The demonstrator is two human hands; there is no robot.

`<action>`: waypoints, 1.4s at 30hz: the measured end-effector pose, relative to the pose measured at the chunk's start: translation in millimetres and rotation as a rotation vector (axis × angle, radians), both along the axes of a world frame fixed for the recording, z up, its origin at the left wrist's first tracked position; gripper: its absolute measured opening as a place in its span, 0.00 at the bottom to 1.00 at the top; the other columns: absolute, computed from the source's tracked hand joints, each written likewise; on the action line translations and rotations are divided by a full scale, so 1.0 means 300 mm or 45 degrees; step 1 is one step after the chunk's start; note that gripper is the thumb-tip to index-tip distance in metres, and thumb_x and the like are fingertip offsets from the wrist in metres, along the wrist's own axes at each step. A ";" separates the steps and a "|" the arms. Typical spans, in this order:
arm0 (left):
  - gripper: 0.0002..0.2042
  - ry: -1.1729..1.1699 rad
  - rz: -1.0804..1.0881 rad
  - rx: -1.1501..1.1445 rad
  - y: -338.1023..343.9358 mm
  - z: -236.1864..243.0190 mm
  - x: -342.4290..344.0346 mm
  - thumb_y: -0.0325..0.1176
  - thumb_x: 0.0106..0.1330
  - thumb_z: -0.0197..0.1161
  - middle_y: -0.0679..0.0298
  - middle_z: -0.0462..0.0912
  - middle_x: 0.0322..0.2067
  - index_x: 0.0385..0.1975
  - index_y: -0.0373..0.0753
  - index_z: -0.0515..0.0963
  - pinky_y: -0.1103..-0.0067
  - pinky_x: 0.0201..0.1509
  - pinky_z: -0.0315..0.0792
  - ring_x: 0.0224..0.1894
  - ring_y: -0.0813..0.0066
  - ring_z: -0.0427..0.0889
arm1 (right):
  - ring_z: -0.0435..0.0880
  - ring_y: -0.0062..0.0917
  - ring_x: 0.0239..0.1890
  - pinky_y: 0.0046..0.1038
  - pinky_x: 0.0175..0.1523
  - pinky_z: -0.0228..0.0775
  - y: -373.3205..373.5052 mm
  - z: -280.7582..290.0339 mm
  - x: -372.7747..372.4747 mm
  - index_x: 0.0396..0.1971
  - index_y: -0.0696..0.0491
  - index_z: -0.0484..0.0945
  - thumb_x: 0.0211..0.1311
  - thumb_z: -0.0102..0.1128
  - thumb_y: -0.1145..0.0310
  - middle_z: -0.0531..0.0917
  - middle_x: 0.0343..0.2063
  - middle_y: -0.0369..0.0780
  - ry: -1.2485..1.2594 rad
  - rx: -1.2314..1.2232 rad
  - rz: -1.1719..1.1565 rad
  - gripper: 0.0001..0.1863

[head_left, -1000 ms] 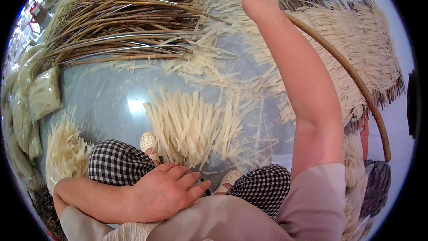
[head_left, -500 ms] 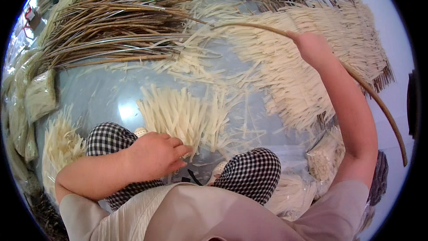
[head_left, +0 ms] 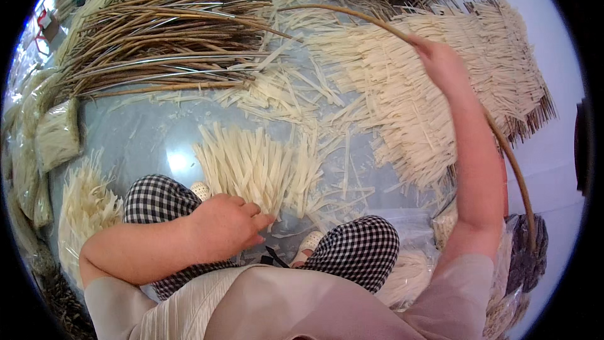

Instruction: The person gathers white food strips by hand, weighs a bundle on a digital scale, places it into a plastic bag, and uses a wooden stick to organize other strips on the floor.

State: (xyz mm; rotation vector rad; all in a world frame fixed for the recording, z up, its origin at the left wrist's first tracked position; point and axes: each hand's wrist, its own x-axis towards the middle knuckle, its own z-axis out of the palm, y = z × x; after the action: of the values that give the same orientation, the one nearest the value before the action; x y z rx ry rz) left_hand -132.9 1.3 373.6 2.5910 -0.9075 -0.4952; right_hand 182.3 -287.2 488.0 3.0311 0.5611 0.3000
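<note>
My right hand, reaching out to the far right, grips a long, thin, bent brown stick. One end of the stick points left toward a pile of similar sticks; the rest passes along my forearm and curves down past my elbow. My left hand hovers above my knee, palm down, fingers loosely bent and apart, with nothing seen in it. Its fingertips are close to the near ends of a fanned bunch of pale flat strips. The underside of this hand is hidden.
The brown stick pile lies at the far left. Layered pale strips with dark stick ends spread at the right. Clear plastic bags sit at the left edge; a dark bundle lies at the right. Loose strips litter the grey floor.
My right arm has drawn inward, and the stick has swung with it: its far tip moved up and left, its near end left and down. My left hand has barely moved.
</note>
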 end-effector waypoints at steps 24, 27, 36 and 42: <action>0.23 0.029 0.008 0.018 0.013 0.054 -0.002 0.43 0.59 0.63 0.61 0.81 0.39 0.54 0.43 0.73 0.70 0.45 0.75 0.39 0.63 0.81 | 0.83 0.38 0.38 0.39 0.41 0.74 0.249 -0.268 0.187 0.51 0.45 0.78 0.61 0.47 0.73 0.84 0.34 0.43 -0.074 -0.326 0.333 0.19; 0.22 -0.024 0.006 -0.040 0.020 0.036 -0.010 0.43 0.59 0.63 0.61 0.82 0.38 0.53 0.43 0.74 0.70 0.43 0.75 0.38 0.63 0.82 | 0.82 0.39 0.37 0.39 0.40 0.73 0.141 -0.199 0.173 0.56 0.41 0.74 0.63 0.46 0.72 0.83 0.32 0.45 -0.130 -0.461 0.348 0.22; 0.21 0.036 -0.020 0.040 0.011 0.035 -0.002 0.42 0.60 0.62 0.58 0.81 0.35 0.51 0.40 0.75 0.68 0.40 0.75 0.35 0.59 0.82 | 0.83 0.39 0.35 0.38 0.38 0.74 -0.052 0.019 -0.207 0.56 0.45 0.73 0.60 0.47 0.77 0.83 0.29 0.45 0.066 -0.720 0.115 0.24; 0.22 0.063 0.034 0.035 0.009 -0.002 -0.002 0.44 0.63 0.60 0.57 0.81 0.36 0.53 0.41 0.74 0.65 0.42 0.75 0.39 0.56 0.81 | 0.82 0.40 0.31 0.39 0.37 0.73 -0.199 0.180 -0.585 0.55 0.44 0.75 0.61 0.49 0.73 0.82 0.27 0.46 0.212 -0.651 0.035 0.21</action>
State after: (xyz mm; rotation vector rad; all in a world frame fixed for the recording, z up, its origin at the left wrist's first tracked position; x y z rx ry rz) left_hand -133.4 3.9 373.0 2.5996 -0.8549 -0.5649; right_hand 6.8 -346.9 542.0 2.5646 0.5825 -0.0890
